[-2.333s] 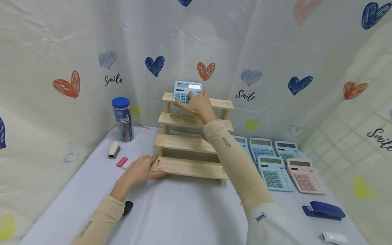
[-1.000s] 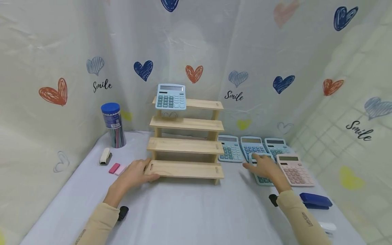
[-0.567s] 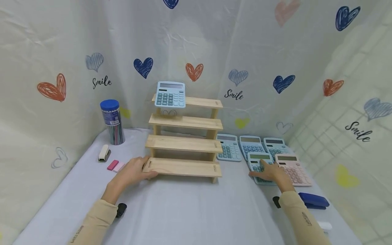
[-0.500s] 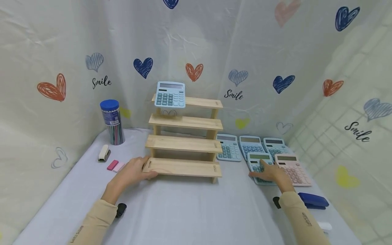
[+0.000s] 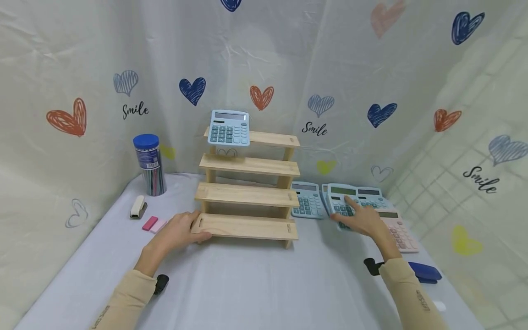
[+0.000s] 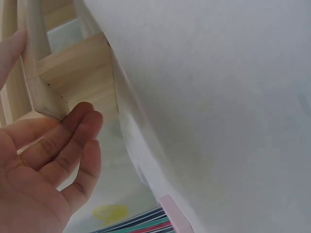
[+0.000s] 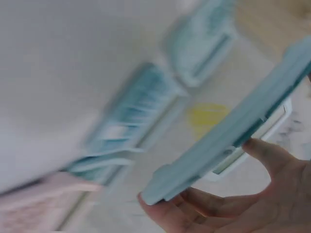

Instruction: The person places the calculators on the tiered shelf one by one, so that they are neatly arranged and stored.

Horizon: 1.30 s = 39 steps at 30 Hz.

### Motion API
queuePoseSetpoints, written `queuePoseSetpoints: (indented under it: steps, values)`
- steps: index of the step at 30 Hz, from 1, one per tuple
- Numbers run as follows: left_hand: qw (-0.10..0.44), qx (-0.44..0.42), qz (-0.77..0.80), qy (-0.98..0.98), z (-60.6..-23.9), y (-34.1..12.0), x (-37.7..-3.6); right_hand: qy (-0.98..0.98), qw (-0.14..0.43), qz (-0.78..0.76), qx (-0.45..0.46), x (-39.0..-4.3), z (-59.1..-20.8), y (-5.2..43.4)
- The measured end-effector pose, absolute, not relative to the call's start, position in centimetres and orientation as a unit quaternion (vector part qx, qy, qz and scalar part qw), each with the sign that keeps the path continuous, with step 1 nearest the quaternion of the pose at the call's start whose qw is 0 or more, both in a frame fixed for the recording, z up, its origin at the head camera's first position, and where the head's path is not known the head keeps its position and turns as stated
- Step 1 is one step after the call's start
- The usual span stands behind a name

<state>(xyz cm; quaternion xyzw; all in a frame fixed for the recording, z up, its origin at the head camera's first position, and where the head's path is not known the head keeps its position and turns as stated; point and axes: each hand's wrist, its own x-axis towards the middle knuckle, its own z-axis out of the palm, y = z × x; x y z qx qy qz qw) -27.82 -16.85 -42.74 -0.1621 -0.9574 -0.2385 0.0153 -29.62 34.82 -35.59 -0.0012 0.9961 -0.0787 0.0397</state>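
Right hand (image 5: 363,221) curled round a blue calculator (image 5: 341,201), thumb on the keys and fingers under it, raised off the table (image 5: 255,279) near the right edge; seen tilted in the right wrist view (image 7: 233,141), fingertips (image 7: 194,199) under its lower edge. Left hand (image 5: 178,232) gripping the left end of the bottom step of the wooden stepped rack (image 5: 247,195), thumb on top, fingers loosely bent against the wood in the left wrist view (image 6: 58,141). Rack stood toward the back edge, middle of the table. Second blue calculator (image 5: 229,128) leaned on the left end of the top step. More blue calculators (image 5: 304,204) lay flat just right of the rack, with a pink calculator (image 5: 397,229) nearer the right edge, partly hidden by the right hand. Dark blue stapler (image 5: 425,272) near the front right corner. Blue-lidded pencil tub (image 5: 149,164) in the back left corner, its label too small to read; white stapler (image 5: 138,207) and pink erasers (image 5: 154,224) beside it along the left edge. "Smile" printed on the heart-patterned backdrop (image 5: 136,110). Small lettering on both sleeves (image 5: 425,300), not legible.
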Motion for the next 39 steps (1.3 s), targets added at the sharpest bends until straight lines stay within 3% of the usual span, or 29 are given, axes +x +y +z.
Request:
queuePoseSetpoints:
  steps: [12, 17, 25, 39]
  values:
    - [0.019, -0.16, -0.238, -0.958, -42.9, -16.8, -27.7, 0.994, -0.06, -0.085, -0.018, -35.5, -26.7, 27.0]
    - [0.018, -0.157, -0.244, -0.957, -42.9, -16.7, -27.8, 0.995, -0.069, -0.067, -0.03, -38.8, -24.3, 23.7]
    - [0.016, -0.151, -0.242, -0.958, -42.6, -16.6, -27.5, 0.994, -0.07, -0.065, -0.049, -42.6, -23.4, 18.6]
    - [0.027, -0.155, -0.246, -0.957, -42.8, -16.6, -27.5, 0.998, -0.042, -0.039, -0.023, -43.8, -23.3, 12.1]
